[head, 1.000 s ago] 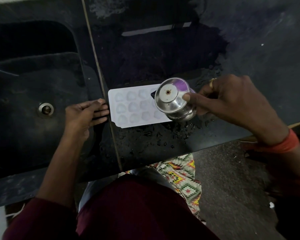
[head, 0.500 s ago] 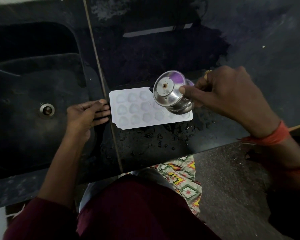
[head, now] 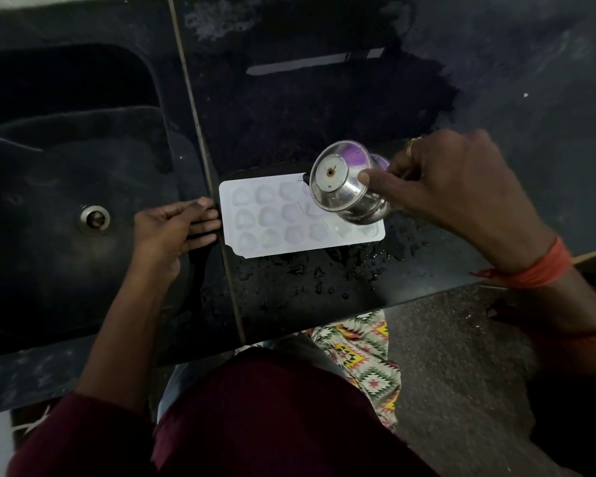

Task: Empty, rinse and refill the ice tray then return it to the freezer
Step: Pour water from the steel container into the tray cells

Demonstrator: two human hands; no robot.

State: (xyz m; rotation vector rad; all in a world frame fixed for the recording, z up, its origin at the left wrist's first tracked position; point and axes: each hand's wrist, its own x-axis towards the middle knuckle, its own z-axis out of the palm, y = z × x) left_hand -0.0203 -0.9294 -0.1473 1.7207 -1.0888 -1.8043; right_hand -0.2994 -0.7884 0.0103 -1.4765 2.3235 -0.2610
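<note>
Because the steel pot (head: 344, 187) is tipped with its base toward the camera, its mouth is hidden, and whether water is leaving it cannot be told. The far right corner of the white ice tray (head: 272, 222) is covered by the pot. The tray itself is laid flat on the wet black counter (head: 324, 297), just right of the seam beside the sink (head: 66, 166). What its cavities hold cannot be made out in the dim light. The pot is gripped by the right hand (head: 461, 187) above the tray's right end, with the thumb pressed on its side. The left hand (head: 166, 228) is laid flat, fingers straight, at the tray's left edge; whether the fingertips touch it cannot be told. Droplets (head: 310, 270) are scattered just beside the tray's near edge. Compared with a second ago, the pot is held slightly farther from the person, so the tray's near right corner, covered then, is now exposed. The left hand and the tray are unchanged.
</note>
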